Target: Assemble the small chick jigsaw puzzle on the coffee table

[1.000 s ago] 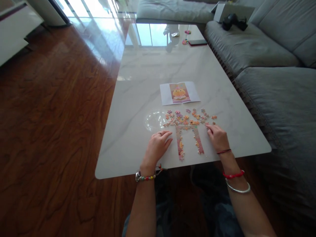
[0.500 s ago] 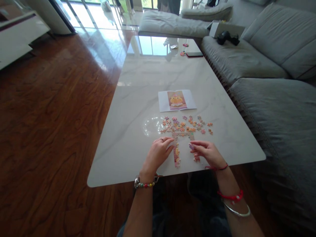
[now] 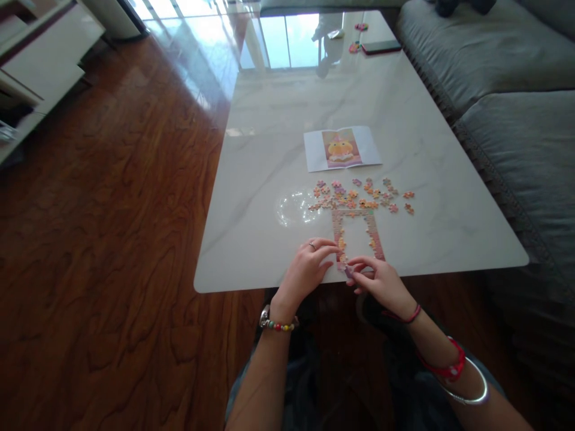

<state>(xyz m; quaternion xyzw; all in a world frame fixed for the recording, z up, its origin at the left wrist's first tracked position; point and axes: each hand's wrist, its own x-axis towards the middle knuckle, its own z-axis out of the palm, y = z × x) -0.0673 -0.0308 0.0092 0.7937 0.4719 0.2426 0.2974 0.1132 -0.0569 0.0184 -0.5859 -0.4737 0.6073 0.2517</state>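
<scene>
A partly joined jigsaw border [image 3: 376, 236] lies at the table's near edge, with a top row and two sides around bare white tabletop. My right hand [image 3: 380, 282] pinches a purple puzzle piece [image 3: 348, 272] at the border's lower left corner. Beside the left strip, my left hand [image 3: 309, 267] rests with fingers stretched out and thumb apart, its fingertips touching the strip's lower part. Loose puzzle pieces [image 3: 353, 194], orange, pink, purple and grey, lie scattered just beyond the top row. Farther back is a creased picture sheet [image 3: 341, 148] showing a yellow figure.
The white marble-look table [image 3: 251, 179] has its near edge just under my hands. A dark flat device [image 3: 381, 47] and small colourful items [image 3: 354, 47] lie at the far end. A grey sofa [image 3: 530, 126] runs along the right, and wooden floor [image 3: 112, 239] lies left.
My right hand has carried the purple piece from the border's right side to its lower left corner. My left hand has slid down along the left strip. The view has tilted downward.
</scene>
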